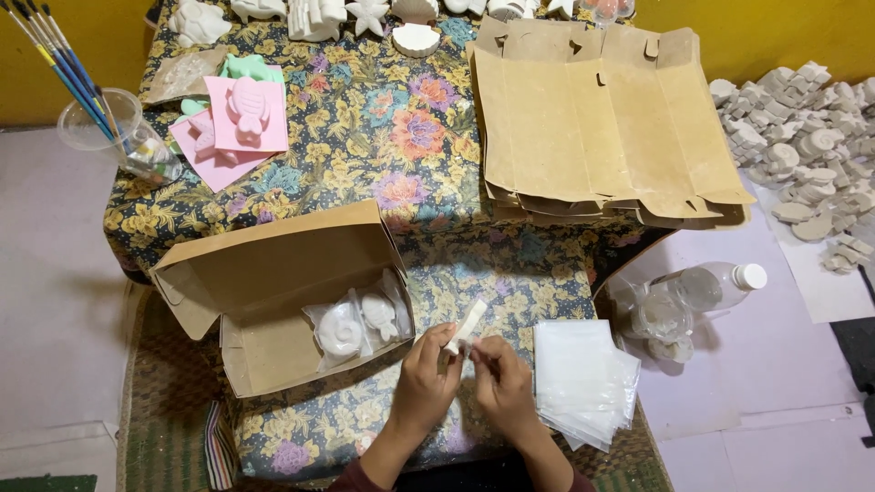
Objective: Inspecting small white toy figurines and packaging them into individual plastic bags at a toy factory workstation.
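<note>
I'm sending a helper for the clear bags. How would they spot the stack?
Start at the flower-patterned cloth, then come down to its near edge. Just beside the person's right hand lies the stack of clear plastic bags: flat, glossy and see-through, unlike the brown flattened cardboard sheets farther back.

An open cardboard box (273,301) sits on the tabletop (383,128) left of the hands, with bagged plaster figures (357,323) in its right end. Right of the hands lies a stack of plastic bags (583,378). Behind them rest flattened cardboard boxes (602,128), and a cup of brushes (100,123) stands far left.
</note>
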